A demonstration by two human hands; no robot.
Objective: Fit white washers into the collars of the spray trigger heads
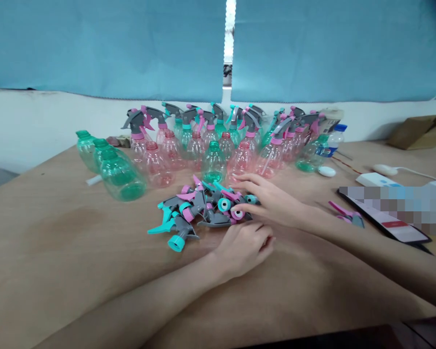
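Note:
A pile of loose spray bottle trigger heads [207, 206], grey with pink or turquoise collars and levers, lies mid-table. My right hand [263, 196] reaches over the pile's right side, fingers stretched and apart, the fingertips by a pink-collared trigger head [238, 213]. Nothing is gripped in it that I can see. Just in front of the pile, my left hand [244, 247] rests low with its fingers curled in; no object sticks out of it. Behind the pile stand open bottles, among them a green bottle [214, 164] and a pink bottle [159, 167].
Rows of bottles with trigger heads fitted [210, 126] fill the back. Several open green bottles [121, 177] stand at left. To the right are a phone [385, 213], a loose trigger head [349, 215], a white power strip [378, 180], and a cardboard box [417, 133].

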